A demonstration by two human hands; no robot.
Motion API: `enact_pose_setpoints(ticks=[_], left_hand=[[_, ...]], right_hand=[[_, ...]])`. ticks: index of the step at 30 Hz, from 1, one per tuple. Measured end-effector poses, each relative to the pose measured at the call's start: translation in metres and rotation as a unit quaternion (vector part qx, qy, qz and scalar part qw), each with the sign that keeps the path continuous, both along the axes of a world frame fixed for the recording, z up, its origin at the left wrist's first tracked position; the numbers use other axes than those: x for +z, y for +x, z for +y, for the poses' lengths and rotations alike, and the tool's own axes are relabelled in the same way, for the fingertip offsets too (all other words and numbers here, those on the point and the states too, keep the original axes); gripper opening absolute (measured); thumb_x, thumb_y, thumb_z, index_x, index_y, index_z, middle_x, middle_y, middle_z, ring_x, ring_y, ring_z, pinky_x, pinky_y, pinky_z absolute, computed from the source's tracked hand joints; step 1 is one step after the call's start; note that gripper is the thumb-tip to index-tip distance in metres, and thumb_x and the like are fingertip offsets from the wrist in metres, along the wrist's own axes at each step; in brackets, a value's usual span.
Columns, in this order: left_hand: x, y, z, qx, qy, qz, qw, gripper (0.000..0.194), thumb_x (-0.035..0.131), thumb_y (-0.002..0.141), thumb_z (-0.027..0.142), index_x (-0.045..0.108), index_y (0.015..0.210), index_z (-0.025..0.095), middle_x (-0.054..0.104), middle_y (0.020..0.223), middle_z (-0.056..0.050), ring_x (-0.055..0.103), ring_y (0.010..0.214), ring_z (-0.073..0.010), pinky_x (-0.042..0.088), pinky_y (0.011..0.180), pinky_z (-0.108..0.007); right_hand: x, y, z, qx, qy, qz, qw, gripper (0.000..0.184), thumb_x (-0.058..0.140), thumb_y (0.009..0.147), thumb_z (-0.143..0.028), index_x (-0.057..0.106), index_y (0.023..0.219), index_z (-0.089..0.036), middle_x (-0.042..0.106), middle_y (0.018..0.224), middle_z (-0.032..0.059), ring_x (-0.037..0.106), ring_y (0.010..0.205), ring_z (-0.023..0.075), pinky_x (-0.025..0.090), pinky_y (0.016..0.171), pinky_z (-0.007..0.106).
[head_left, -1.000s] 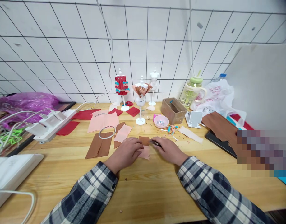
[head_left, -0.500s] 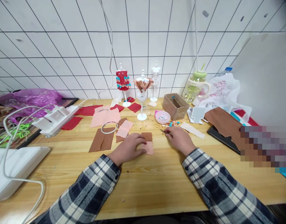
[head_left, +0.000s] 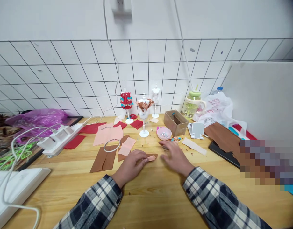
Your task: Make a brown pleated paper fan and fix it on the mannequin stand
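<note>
My left hand (head_left: pixel 133 165) is closed, its thumb and fingers pinching a small pink fabric piece (head_left: pixel 151 158). Under and behind the pink cloth shows a brown fabric piece (head_left: pixel 153 155); the pair look gathered or folded. My right hand (head_left: pixel 176 157) hovers low over the wood just to the right, fingers spread and thumb apart. A small dark pointed tool (head_left: pixel 165 147) is by its fingertips, partly hidden and blurred; its kind is unclear. Beyond stands a white mini dress form (head_left: pixel 144 122) wearing pointed brown and pink cloth.
Behind are a dress form in red (head_left: pixel 126 100), a white dress form (head_left: pixel 156 95), a pink bowl (head_left: pixel 164 137) of shiny bits and a cardboard box (head_left: pixel 176 127). Left lie brown cloth (head_left: pixel 102 162), a metal ring (head_left: pixel 112 150) and a power strip (head_left: pixel 58 140). A green-lidded jug (head_left: pixel 193 105) stands right.
The pink and brown pieces, flat before, are now bunched in my left hand. My right hand has moved left with its fingers spreading, away from its grip by the dark tool. The view has tilted up.
</note>
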State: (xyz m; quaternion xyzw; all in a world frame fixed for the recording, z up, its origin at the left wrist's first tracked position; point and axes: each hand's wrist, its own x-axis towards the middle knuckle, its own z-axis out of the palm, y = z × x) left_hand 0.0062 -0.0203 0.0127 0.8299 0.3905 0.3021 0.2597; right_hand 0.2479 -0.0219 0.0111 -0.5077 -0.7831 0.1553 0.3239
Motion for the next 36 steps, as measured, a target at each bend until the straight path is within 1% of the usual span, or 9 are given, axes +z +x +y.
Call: enact_pose_setpoints(ticks=[2,4,7,9,11,16,24,30,36], left_hand=[[0.002,0.002,-0.003,0.008,-0.062,-0.047,0.997,0.031,0.05,0.094,0.042,0.07,0.093,0.019,0.071,0.093,-0.007,0.063,0.09,-0.0206,0.047,0.084,-0.033],[0.003,0.004,-0.006,0.025,-0.134,-0.092,0.986,0.036,0.048,0.094,0.046,0.069,0.087,0.018,0.07,0.087,-0.005,0.062,0.084,-0.0199,0.048,0.079,-0.032],[0.001,0.005,-0.005,0.048,-0.218,-0.165,0.961,0.04,0.05,0.091,0.052,0.066,0.08,0.017,0.069,0.08,-0.003,0.061,0.079,-0.0195,0.048,0.077,-0.032],[-0.001,0.005,-0.003,0.054,-0.258,-0.209,0.942,0.043,0.05,0.09,0.055,0.067,0.081,0.016,0.07,0.083,-0.005,0.062,0.082,-0.0212,0.049,0.08,-0.034],[-0.003,0.005,-0.001,0.04,-0.283,-0.242,0.927,0.044,0.052,0.089,0.056,0.068,0.092,0.015,0.072,0.094,-0.008,0.064,0.092,-0.0239,0.049,0.086,-0.038],[-0.007,0.009,0.001,0.04,-0.307,-0.268,0.912,0.05,0.078,0.071,0.044,0.063,0.109,0.016,0.071,0.111,-0.012,0.066,0.102,-0.0263,0.05,0.089,-0.039],[-0.011,0.01,0.004,0.082,-0.32,-0.286,0.9,0.048,0.079,0.068,0.042,0.063,0.104,0.015,0.073,0.104,-0.011,0.068,0.099,-0.0264,0.052,0.087,-0.039],[-0.014,0.008,0.006,0.077,-0.335,-0.3,0.89,0.046,0.077,0.072,0.041,0.064,0.106,0.014,0.074,0.099,-0.01,0.068,0.095,-0.0239,0.051,0.085,-0.037],[-0.017,0.006,0.009,0.107,-0.313,-0.289,0.899,0.045,0.079,0.068,0.039,0.065,0.103,0.015,0.071,0.091,-0.007,0.066,0.084,-0.0189,0.051,0.079,-0.033]], right_hand=[[0.0,-0.009,-0.006,0.085,-0.042,0.048,0.994,0.065,0.07,0.078,-0.034,0.049,0.138,-0.02,0.053,0.139,0.0124,0.047,0.127,0.0264,0.037,0.107,0.043],[-0.002,-0.017,-0.008,0.11,-0.08,0.085,0.987,0.052,0.073,0.076,-0.04,0.061,0.123,-0.02,0.056,0.136,0.0118,0.05,0.125,0.0268,0.038,0.105,0.042],[-0.007,-0.02,-0.006,0.07,-0.151,0.134,0.977,0.024,0.069,0.078,-0.039,0.07,0.089,-0.018,0.07,0.106,0.0087,0.061,0.1,0.0236,0.045,0.09,0.037],[-0.01,-0.017,-0.003,0.066,-0.223,0.178,0.956,0.026,0.065,0.08,-0.042,0.067,0.084,-0.016,0.069,0.084,0.0046,0.061,0.077,0.0186,0.046,0.071,0.03],[-0.011,-0.015,-0.001,0.074,-0.26,0.197,0.942,0.028,0.064,0.08,-0.044,0.065,0.082,-0.016,0.065,0.075,0.0017,0.056,0.067,0.015,0.042,0.062,0.026],[-0.008,-0.015,-0.003,0.073,-0.272,0.167,0.945,0.025,0.064,0.079,-0.043,0.063,0.077,-0.018,0.055,0.063,-0.0023,0.046,0.055,0.0118,0.033,0.052,0.023],[-0.009,-0.015,-0.001,0.059,-0.272,0.199,0.94,0.018,0.064,0.077,-0.033,0.063,0.085,-0.017,0.064,0.077,0.0005,0.055,0.066,0.0135,0.041,0.061,0.025],[-0.01,-0.011,0.002,0.036,-0.264,0.193,0.944,0.018,0.064,0.078,-0.034,0.063,0.084,-0.017,0.063,0.074,-0.0004,0.055,0.065,0.0135,0.04,0.06,0.025],[-0.012,-0.011,0.003,0.047,-0.297,0.254,0.919,0.018,0.066,0.076,-0.034,0.062,0.084,-0.018,0.068,0.082,0.0016,0.062,0.073,0.0157,0.045,0.065,0.027]])
